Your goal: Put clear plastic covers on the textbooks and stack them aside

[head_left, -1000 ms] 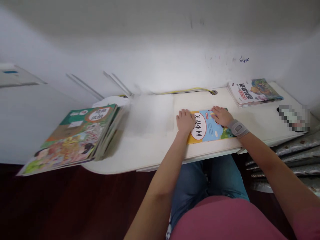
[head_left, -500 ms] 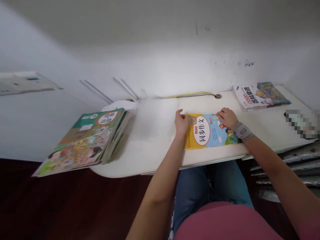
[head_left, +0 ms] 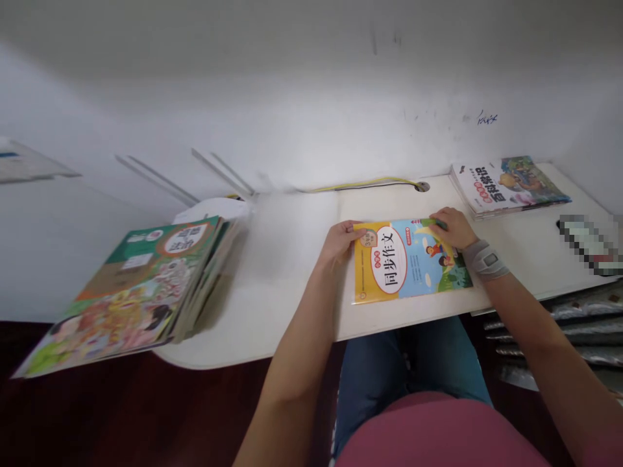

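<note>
A thin yellow and blue book (head_left: pixel 409 259) with a white oval title lies flat on the white desk (head_left: pixel 292 285) in front of me. My left hand (head_left: pixel 341 240) grips its far left corner, fingers curled over the edge. My right hand (head_left: pixel 452 227) pinches the book's far right corner; a grey band wraps that wrist. Both forearms reach forward over my lap.
A tall stack of colourful books (head_left: pixel 141 285) overhangs the desk's left edge. A smaller pile of books (head_left: pixel 506 185) lies at the far right corner. A yellow cable (head_left: pixel 365 183) runs along the wall to a hole in the desk. Silvery packets (head_left: pixel 574 337) lie under the desk on the right.
Both hands slid from lying flat on the cover to the book's far corners and closed on them. The book sits closer to me and its full cover shows.
</note>
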`<state>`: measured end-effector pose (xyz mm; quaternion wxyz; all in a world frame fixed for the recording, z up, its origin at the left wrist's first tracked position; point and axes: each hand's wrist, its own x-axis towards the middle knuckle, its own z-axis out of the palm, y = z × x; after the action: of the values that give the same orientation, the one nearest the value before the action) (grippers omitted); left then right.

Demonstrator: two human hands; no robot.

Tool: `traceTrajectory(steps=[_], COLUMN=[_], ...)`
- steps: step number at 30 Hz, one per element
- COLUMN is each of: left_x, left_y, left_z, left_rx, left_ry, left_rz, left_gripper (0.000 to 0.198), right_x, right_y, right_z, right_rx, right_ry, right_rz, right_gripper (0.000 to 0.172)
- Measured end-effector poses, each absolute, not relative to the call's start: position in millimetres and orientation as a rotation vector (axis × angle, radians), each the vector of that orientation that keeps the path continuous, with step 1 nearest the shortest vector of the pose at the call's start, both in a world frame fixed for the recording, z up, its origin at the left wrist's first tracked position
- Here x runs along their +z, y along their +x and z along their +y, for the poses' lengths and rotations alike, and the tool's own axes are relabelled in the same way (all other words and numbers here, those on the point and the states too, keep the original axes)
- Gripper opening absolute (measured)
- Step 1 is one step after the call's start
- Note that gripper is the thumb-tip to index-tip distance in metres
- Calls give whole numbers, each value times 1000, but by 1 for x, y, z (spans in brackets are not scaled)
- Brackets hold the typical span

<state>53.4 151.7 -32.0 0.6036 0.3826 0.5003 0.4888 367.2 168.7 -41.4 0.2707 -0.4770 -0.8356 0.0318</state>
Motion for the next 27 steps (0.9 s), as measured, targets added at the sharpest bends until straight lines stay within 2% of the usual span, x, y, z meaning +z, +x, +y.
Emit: traceTrajectory(steps=[6,16,21,25,27], left_x=[-25,-21,-20,-15,-8], left_y=[53,49,54,60,72], left_z=[146,142,139,135,137], left_rx=[1187,1169,1055,1144,1201], left_ry=[991,1042,1119,1627,1910], left_rz=[1215,1315,1460,1979,2030], left_gripper=[43,36,45,33,34], right_x=[-23,-8,-19,-29,-31], right_y=[390,384,374,368,367], right_z=[171,161,164,167,168], right_rx=[483,1117,1239,1227,1203], right_ry=[-1222,-1178,-1193,-1236,-1258], right_rz=[-2088,-1342,-1090,-1033,-1057], right_gripper=[24,34,38,42,44])
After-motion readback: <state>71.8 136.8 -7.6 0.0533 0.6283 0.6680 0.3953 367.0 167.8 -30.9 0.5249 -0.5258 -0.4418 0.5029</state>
